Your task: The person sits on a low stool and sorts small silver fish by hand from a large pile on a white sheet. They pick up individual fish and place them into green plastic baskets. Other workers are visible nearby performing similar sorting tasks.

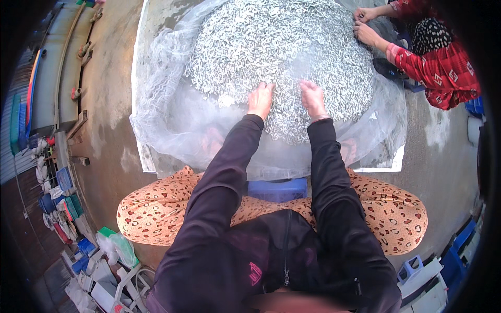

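Observation:
A wide heap of small silvery dried fish (282, 52) lies on a fine translucent net (172, 120) spread over a raised frame. My left hand (260, 100) rests palm down on the near edge of the heap, fingers slightly spread. My right hand (313, 98) lies flat on the fish just beside it, about a hand's width to the right. Neither hand grips anything. Dark sleeves cover both forearms.
Another person in a red patterned top (443, 73) sits at the far right with both hands (366, 25) in the same heap. A blue stool (277, 189) stands under me. Concrete floor (104, 78) lies to the left; crates and bags (99, 255) crowd the lower left.

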Demonstrator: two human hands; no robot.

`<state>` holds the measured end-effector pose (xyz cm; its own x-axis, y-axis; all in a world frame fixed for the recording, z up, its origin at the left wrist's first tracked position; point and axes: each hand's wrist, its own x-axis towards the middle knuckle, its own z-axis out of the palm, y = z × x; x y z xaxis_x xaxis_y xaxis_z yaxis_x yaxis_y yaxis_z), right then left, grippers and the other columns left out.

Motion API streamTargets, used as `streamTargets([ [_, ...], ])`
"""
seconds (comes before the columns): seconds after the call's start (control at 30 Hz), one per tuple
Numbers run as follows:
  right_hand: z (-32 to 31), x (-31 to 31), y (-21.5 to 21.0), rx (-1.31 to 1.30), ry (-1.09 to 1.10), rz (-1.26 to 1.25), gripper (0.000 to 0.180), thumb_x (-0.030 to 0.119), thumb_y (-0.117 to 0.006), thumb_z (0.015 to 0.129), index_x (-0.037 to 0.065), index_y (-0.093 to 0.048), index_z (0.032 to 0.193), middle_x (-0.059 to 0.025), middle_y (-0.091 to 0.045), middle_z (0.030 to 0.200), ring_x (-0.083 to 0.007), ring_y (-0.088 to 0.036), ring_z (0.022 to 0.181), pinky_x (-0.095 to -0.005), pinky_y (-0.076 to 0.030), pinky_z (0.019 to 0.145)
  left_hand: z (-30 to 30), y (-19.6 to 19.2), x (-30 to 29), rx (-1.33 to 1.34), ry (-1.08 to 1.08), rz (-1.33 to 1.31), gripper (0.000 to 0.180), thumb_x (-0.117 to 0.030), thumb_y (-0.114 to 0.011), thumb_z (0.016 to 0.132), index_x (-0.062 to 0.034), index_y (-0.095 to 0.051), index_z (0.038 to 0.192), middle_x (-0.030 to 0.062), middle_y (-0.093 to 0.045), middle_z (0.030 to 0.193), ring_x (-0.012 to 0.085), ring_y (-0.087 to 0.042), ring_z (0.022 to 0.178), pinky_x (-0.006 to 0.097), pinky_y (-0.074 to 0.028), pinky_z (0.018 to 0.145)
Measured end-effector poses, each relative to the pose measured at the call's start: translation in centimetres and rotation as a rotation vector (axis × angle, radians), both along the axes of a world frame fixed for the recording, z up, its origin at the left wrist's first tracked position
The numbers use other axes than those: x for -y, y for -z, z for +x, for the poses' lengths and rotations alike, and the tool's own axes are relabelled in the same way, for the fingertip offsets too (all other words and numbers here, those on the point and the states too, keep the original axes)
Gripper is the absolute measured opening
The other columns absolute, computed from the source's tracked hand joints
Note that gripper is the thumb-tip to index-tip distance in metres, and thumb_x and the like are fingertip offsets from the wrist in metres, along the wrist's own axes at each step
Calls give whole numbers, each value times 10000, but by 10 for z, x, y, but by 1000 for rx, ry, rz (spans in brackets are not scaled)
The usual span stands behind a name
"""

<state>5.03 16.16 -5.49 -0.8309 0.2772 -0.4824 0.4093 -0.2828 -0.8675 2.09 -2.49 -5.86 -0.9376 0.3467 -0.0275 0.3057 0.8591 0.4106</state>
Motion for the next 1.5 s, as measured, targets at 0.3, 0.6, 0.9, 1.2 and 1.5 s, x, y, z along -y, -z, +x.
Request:
streamTargets([
  [0.3, -11, 54, 21, 154, -587, 1049, 286, 243, -544, 843, 49, -546, 1053, -212, -645, 900, -407, -609, 878, -490, -468, 766, 59, 3, 21, 278, -10, 125, 221, -260, -668, 780, -50, -664, 847, 175, -636, 840, 340, -616, 801, 421, -472, 710],
  [0.6, 20, 33, 18, 87, -565, 246, 272, 303, -608, 836, 46, -697, 842, 14, -485, 514, -105, -416, 452, -283, -326, 449, 13, -24, 70, 511, -301, 788, 303, -364, -662, 798, -92, -723, 918, 28, -681, 804, 110, -554, 648, 301, -432, 585],
  [0.9, 14, 16, -44, 35, -388, -233, 196, 199, -620, 829, 28, -688, 899, 32, -504, 595, -61, -456, 550, -214, -333, 492, 7, -58, 85, 1102, -348, 1112, 262, -201, -636, 859, -55, -627, 1075, -2, -625, 857, -15, -346, 500, 135, -217, 417],
  [1.2, 15, 39, -61, -44, -205, -814, 434, 294, -565, 855, -57, -548, 1111, -121, -610, 950, -138, -568, 714, -222, -455, 621, -5, -111, 50, 778, -193, 920, 215, -205, -697, 808, -44, -680, 949, 4, -649, 813, 44, -475, 573, 196, -371, 522],
  [1.5, 6, 48, -59, -58, -250, -640, 187, 148, -602, 877, -26, -589, 944, -72, -611, 840, -110, -569, 693, -200, -483, 621, 1, -137, 28, -112, -13, 342, 150, -168, -695, 760, -46, -689, 846, 102, -662, 752, 226, -643, 719, 317, -478, 625],
])
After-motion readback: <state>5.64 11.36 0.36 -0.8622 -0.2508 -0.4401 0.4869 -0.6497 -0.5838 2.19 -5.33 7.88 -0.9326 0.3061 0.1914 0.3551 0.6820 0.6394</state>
